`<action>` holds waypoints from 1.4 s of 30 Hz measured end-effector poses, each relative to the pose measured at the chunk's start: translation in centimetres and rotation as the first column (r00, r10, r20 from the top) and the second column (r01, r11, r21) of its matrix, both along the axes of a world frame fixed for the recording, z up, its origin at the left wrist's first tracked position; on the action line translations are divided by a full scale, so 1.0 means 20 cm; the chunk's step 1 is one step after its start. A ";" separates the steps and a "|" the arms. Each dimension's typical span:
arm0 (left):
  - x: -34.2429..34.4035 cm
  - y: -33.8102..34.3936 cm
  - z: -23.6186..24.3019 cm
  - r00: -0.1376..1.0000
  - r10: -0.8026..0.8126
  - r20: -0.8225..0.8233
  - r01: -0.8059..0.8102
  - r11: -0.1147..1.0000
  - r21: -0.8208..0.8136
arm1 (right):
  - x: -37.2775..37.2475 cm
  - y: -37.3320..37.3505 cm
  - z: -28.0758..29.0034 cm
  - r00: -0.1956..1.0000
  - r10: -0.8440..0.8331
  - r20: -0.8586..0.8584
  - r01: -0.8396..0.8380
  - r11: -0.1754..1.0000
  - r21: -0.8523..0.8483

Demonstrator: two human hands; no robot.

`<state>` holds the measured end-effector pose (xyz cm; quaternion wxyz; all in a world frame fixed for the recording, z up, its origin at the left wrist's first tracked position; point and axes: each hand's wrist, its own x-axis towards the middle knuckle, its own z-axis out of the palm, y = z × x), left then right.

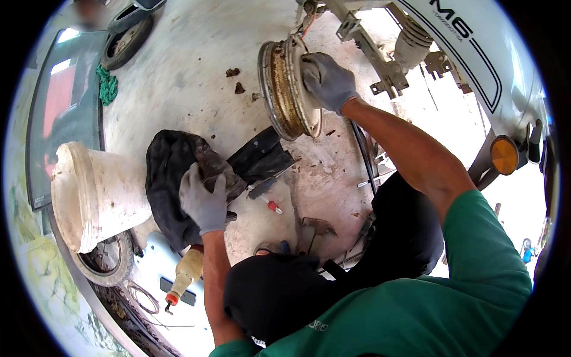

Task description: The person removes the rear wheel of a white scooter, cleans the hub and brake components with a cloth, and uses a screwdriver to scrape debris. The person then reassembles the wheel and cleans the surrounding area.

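Note:
A rusty wheel rim [276, 89] stands on edge on the concrete floor. My right hand [327, 80], in a grey glove, is closed on the rim's right side at its centre; the fingertips are partly hidden. On the left, a bunched black cloth [169, 169] is pressed under my gloved left hand [204, 199], whose fingers curl into it. Just right of the cloth lies a flat black sheet [262, 156]. Close to it is a small tool with a dark blade and a red-ended handle [273, 206].
A white bucket [116, 190] lies tipped at the left. Below it are a tyre [107, 262], a red-capped bottle [185, 273] and a phone [187, 296]. A glass panel [71, 107] leans at the far left. A white vehicle body [499, 65] and metal frame [369, 47] occupy the upper right.

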<state>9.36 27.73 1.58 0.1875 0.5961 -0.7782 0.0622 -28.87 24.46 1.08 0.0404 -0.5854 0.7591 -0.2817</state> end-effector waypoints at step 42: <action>-0.96 -0.44 0.05 0.722 -0.686 -0.093 0.675 0.727 -0.126 | -0.12 0.03 -0.11 0.967 0.115 -0.229 -0.121 0.993 -0.015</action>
